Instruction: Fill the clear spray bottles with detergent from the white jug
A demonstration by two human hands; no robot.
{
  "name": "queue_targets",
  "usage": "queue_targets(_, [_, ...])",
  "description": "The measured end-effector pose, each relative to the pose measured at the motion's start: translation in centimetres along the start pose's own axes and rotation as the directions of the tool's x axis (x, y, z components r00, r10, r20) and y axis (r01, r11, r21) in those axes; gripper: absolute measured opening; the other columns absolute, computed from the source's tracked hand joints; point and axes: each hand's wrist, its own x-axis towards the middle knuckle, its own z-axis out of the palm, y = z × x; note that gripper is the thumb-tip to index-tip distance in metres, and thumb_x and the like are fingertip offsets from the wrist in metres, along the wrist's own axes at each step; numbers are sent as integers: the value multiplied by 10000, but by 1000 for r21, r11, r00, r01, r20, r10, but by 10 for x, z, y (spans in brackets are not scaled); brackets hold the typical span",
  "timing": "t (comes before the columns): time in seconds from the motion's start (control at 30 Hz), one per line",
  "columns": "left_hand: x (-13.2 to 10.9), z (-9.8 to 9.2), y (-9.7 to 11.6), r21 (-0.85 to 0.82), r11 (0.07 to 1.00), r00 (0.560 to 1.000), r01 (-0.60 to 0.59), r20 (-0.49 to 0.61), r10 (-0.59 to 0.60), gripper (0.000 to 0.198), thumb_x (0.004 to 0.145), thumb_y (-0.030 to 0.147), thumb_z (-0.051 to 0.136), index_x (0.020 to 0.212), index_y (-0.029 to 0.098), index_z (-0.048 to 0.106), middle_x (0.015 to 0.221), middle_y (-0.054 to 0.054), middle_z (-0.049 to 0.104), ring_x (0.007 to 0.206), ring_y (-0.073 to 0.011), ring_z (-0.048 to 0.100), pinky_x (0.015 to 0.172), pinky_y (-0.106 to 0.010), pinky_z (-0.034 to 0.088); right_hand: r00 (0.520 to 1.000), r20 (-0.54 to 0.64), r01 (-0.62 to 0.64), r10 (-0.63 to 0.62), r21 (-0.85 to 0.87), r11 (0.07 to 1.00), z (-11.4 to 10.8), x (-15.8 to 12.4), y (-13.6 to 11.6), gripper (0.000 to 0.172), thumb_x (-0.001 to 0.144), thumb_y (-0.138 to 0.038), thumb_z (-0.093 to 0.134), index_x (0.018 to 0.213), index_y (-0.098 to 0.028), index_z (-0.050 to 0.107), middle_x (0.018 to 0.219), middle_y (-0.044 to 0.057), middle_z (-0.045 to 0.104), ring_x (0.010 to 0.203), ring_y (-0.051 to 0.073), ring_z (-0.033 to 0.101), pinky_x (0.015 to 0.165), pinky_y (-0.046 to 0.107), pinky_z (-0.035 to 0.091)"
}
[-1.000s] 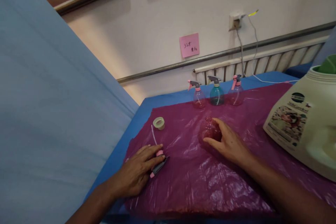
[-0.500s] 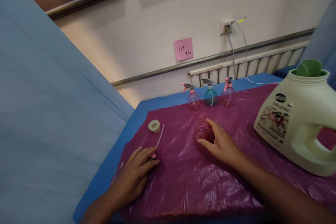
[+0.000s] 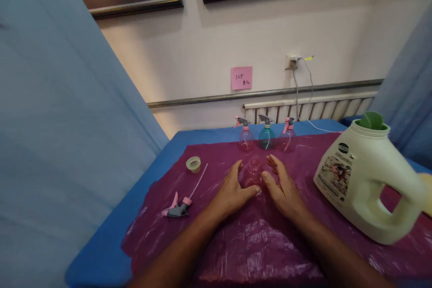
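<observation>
A clear pink spray bottle body (image 3: 254, 172) without its top stands upright on the purple plastic sheet (image 3: 256, 252). At its left side is my left hand (image 3: 235, 191), thumb stretched across the front of the bottle and fingers apart. Facing it from the right, my right hand (image 3: 281, 189) has its fingers spread, close to the bottle. Whether either hand touches the bottle is hard to see. The grey and pink trigger sprayer head (image 3: 178, 208) lies on the sheet to the left, its thin tube (image 3: 199, 181) pointing away. Above it sits a pale green cap (image 3: 194, 164).
Behind the hands stand three spray bottles: pink (image 3: 246, 140), teal (image 3: 266, 138) and another pink (image 3: 288, 141). A large pale green jug (image 3: 361, 184) stands at the right. Blue curtains (image 3: 67, 135) hang at the left; a radiator (image 3: 313, 107) runs along the wall.
My left hand has let go of the sprayer head and moved right to the bottle. My right hand has loosened from the bottle, fingers now spread. The view has shifted upward.
</observation>
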Motion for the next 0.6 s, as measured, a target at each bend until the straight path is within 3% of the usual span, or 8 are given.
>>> queue_targets(0.2, [14,19,-7,62,997,999,-45,0,45,804,784,357,869,1505,181,558,1538,-197,647,1433,-412,611,1220,-599,468,993,-54,113,-109,81,990,-44,8,-45,651,1097,-583,546,1661,-287,413,1683,166,549,1533,314,557,1275,601,448])
queue_targets(0.4, [14,19,-23,40,993,992,-110,-58,113,772,804,330,844,1499,208,530,1548,-169,632,1442,-365,608,1242,-563,453,956,-207,222,-209,42,974,-89,-16,-95,623,1063,-529,635,1640,-348,484,1650,119,597,1509,336,587,1269,635,465])
queue_targets(0.5, [13,11,-28,53,991,990,-127,-51,129,754,799,325,840,1483,209,543,1517,-157,651,1410,-352,631,1231,-555,468,892,-399,198,-210,-71,978,-112,-38,-99,648,970,-514,762,1573,-367,574,1574,132,661,1466,382,620,1233,700,485])
queue_targets(0.6, [15,4,-31,16,995,994,-102,-45,103,742,807,339,835,1478,211,544,1474,-145,680,1364,-338,663,1217,-550,485,809,-568,64,-155,-177,982,-141,-56,-88,684,888,-551,834,1523,-390,639,1556,166,663,1447,430,616,1202,728,481])
